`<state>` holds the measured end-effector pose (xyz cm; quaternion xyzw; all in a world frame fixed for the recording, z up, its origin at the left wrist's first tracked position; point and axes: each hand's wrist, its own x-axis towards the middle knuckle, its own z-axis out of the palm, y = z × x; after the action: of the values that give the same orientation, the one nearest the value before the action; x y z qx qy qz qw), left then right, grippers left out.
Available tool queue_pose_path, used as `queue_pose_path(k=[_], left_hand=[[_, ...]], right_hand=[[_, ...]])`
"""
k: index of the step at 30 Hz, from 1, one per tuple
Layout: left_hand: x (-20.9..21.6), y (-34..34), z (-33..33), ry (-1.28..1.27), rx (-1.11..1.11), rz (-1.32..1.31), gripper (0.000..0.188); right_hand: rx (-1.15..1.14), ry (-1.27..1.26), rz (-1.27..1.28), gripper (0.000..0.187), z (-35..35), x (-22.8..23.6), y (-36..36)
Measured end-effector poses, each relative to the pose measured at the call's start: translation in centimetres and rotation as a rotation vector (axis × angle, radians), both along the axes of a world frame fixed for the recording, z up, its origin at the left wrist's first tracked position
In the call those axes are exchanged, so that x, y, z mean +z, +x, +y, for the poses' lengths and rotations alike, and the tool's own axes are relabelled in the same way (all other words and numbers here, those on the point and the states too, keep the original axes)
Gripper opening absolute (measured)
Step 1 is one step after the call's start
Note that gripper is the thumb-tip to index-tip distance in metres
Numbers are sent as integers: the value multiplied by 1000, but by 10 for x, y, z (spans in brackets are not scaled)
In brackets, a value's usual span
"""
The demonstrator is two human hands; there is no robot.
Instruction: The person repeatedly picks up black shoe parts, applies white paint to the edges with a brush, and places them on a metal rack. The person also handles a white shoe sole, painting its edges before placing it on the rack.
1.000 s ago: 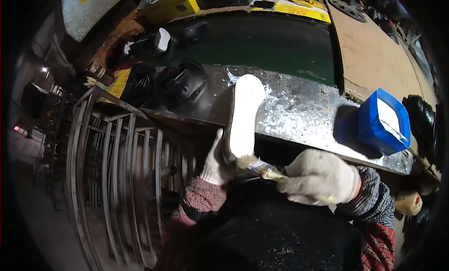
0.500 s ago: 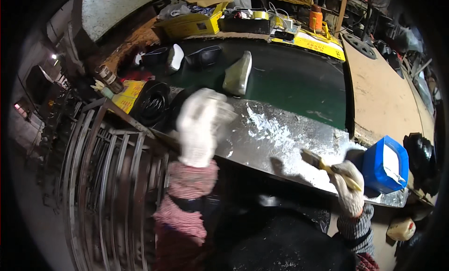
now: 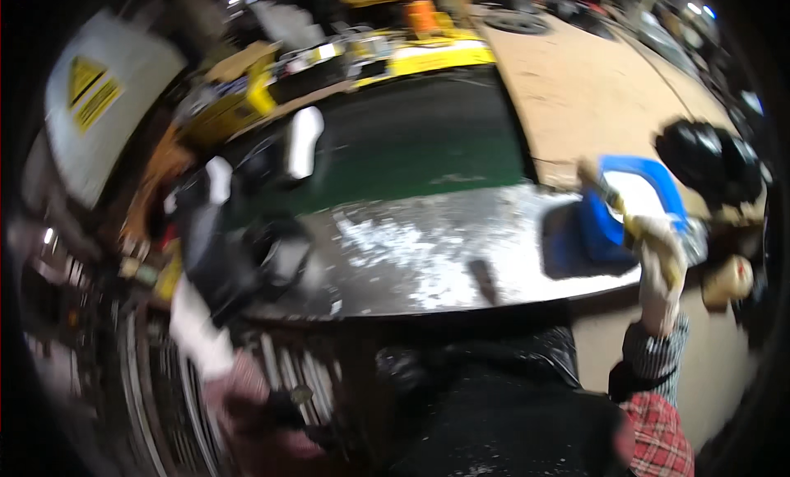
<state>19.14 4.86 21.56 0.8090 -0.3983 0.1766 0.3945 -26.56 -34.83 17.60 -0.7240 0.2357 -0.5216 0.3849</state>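
My right hand (image 3: 661,251), in a pale glove, is closed round the handle of a brush (image 3: 613,199). The brush head is at the near left rim of a blue tub (image 3: 676,189) holding white paste (image 3: 634,193). My left hand (image 3: 197,333), also gloved, is smeared by motion at the bench's left end. It meets a long dark shape (image 3: 207,259) there; whether my fingers hold it cannot be made out. Beyond, a shoe with a white side (image 3: 304,141) stands on the dark green belt (image 3: 411,160), and another white-edged shoe (image 3: 218,179) is farther left.
The metal bench top (image 3: 387,288) is streaked with white paste. Metal racks (image 3: 140,395) stand below left. A tan board (image 3: 568,82) lies at the right, with black bundles (image 3: 712,160) on it. Yellow boxes (image 3: 226,115) line the belt's far side.
The view has swung, shifting the bench. My left hand has gone from over the bench to its left end. My right hand has carried the brush from the bench top to the blue tub.
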Motion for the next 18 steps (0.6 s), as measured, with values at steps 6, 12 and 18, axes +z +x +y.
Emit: queue_pose_path(k=[6, 12, 18], left_hand=[[-25, -24, 14, -849, -465, 1710, 42], [-84, -147, -113, -601, -383, 1472, 43], [-114, -195, -130, -441, -341, 1359, 53]], right_hand=[[-305, -32, 255, 20, -67, 32, -53], [-351, -228, 217, 13, -64, 27, -87], [-264, -201, 249, 9, -17, -3, -83]])
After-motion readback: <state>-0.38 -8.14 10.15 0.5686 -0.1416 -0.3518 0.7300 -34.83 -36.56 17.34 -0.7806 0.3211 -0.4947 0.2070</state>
